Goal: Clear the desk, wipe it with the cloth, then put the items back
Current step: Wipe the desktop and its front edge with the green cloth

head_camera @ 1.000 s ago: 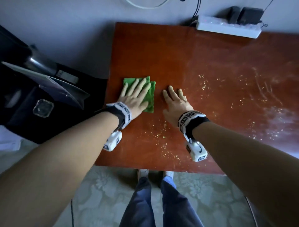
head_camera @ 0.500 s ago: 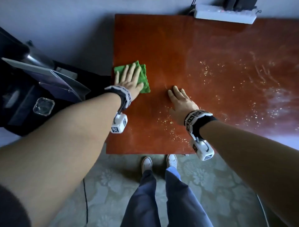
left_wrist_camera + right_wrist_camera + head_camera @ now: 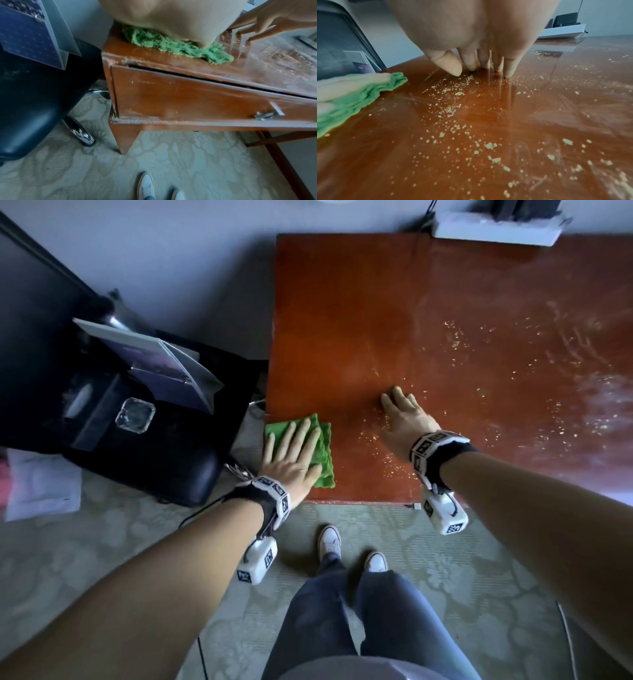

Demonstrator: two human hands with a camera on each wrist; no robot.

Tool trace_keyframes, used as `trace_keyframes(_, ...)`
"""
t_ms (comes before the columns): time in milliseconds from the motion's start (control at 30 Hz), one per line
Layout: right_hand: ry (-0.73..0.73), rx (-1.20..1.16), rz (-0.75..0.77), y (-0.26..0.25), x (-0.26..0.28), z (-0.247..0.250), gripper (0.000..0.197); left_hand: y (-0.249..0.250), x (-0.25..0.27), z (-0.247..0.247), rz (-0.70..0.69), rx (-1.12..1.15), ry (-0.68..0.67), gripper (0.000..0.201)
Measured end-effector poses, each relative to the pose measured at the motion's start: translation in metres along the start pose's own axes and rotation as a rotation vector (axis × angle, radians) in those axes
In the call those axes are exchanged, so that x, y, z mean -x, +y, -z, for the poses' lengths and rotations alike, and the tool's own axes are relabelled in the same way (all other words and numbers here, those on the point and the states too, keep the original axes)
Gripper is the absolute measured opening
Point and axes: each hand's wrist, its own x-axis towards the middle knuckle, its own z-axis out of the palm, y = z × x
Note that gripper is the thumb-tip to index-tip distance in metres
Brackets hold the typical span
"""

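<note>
A folded green cloth point(image 3: 323, 455) point(image 3: 173, 44) point(image 3: 356, 100) lies at the front left corner of the reddish-brown wooden desk point(image 3: 445, 320). My left hand point(image 3: 291, 453) presses flat on it with straight, spread fingers. My right hand point(image 3: 406, 419) rests on the bare desk to the right of the cloth; its fingertips point(image 3: 508, 73) touch the wood. Pale crumbs point(image 3: 458, 129) point(image 3: 387, 440) are scattered around and behind the right hand and farther right.
A white power strip point(image 3: 496, 225) sits at the desk's back edge. A black chair point(image 3: 154, 460) at the left holds a book point(image 3: 161, 364) and a clear square dish point(image 3: 135, 416). A closed drawer point(image 3: 197, 97) fronts the desk. Papers point(image 3: 41, 484) lie on the carpet.
My left hand has drawn the cloth back along the left side to the desk's front corner. The right hand has stayed roughly in place on the wood.
</note>
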Motion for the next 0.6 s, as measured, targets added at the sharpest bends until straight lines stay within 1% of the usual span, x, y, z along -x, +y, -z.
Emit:
trace_keyframes(100,-0.018,0.012,0.013,0.001,-0.001,0.004,0.073,-0.004,-0.039,0.02,0.055,0.024,0.038,0.069)
trace_keyframes(200,-0.016,0.033,0.024,0.007,-0.002,0.002,0.074,-0.005,-0.082,0.033,0.12,0.063,0.104,0.068)
trace_keyframes(300,-0.005,0.019,0.049,0.011,-0.001,-0.002,0.075,-0.007,-0.096,0.035,0.138,0.053,0.13,0.067)
trace_keyframes(400,-0.01,-0.002,0.098,0.021,0.008,-0.003,0.071,0.002,-0.073,0.021,0.11,0.021,0.132,0.068)
trace_keyframes(533,0.006,-0.009,0.132,0.047,0.033,-0.014,0.07,0.046,0.0,-0.011,0.069,0.021,0.053,0.069)
trace_keyframes(600,0.009,-0.01,0.139,0.057,0.043,-0.021,0.069,0.058,0.018,-0.021,0.09,0.034,0.029,0.07)
